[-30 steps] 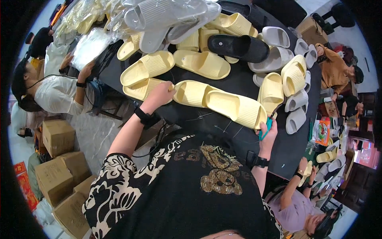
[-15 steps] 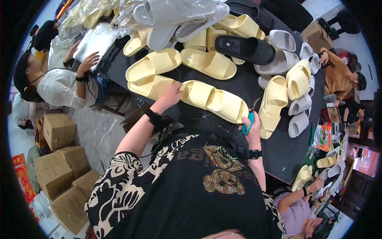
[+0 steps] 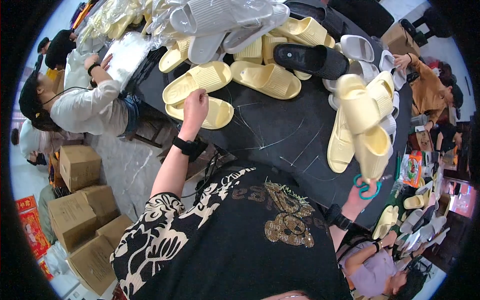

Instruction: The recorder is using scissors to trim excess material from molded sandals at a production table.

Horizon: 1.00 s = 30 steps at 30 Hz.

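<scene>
My left hand (image 3: 196,106), its fingers pinched together, is over a pair of yellow slide slippers (image 3: 220,113) at the left of the table; whatever it holds, if anything, is hidden. At the right, my right hand (image 3: 364,192) has scissors (image 3: 371,186) with teal loop handles hooked in its fingers. That same hand grips the near end of a second pair of yellow slippers (image 3: 372,145), which is blurred by motion at its far end. This pair hangs over other yellow slippers (image 3: 339,145) lying there. One more yellow slipper (image 3: 266,80) rests between my hands, farther back.
Thin clear threads (image 3: 261,142) lie on the black table (image 3: 300,117). Black (image 3: 311,61) and grey slippers (image 3: 357,48) pile up behind, some in plastic bags. People work at the left and right. Cardboard boxes (image 3: 80,167) stand on the floor at left.
My right hand has carried the joined yellow slippers from the table's middle to the right, scissors still in it. My left hand let go of them and moved left to the other pair.
</scene>
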Available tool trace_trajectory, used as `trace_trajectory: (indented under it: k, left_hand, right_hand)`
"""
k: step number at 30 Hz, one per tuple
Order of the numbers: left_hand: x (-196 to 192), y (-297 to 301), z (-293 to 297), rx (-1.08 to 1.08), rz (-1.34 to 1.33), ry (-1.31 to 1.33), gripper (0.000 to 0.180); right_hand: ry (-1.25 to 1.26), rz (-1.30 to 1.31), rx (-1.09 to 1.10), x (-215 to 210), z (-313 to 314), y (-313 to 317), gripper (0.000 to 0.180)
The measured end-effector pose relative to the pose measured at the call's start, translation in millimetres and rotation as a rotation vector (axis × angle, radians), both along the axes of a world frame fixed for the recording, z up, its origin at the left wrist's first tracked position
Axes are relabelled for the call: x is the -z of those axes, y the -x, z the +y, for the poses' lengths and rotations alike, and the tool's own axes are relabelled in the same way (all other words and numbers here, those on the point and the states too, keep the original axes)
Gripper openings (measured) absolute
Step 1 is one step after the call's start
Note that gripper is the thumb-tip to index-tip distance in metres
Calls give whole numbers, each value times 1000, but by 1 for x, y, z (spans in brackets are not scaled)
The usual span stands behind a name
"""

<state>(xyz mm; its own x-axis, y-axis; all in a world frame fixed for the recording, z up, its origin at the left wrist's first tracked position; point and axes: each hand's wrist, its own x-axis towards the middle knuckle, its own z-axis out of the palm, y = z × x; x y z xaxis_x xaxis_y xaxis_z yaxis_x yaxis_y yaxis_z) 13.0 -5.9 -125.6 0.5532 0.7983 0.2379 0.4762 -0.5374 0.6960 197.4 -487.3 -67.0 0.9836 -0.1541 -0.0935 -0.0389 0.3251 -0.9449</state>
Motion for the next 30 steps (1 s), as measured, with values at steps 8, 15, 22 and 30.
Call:
trace_trajectory:
  k: [8, 15, 22, 30]
  left_hand:
    - [42, -22, -27, 213, 7, 26, 35]
    - [23, -48, -52, 81, -54, 1039, 48]
    - [4, -66, -102, 544, 36, 661, 30]
    - [-6, -56, -143, 998, 209, 578, 22]
  right_hand:
    - [-91, 64, 20, 32, -6, -14, 26]
    - [-133, 276, 32, 57, 21, 18, 21]
    - [120, 166, -211, 34, 63, 58, 31]
    - [702, -142, -897, 39, 98, 37, 49]
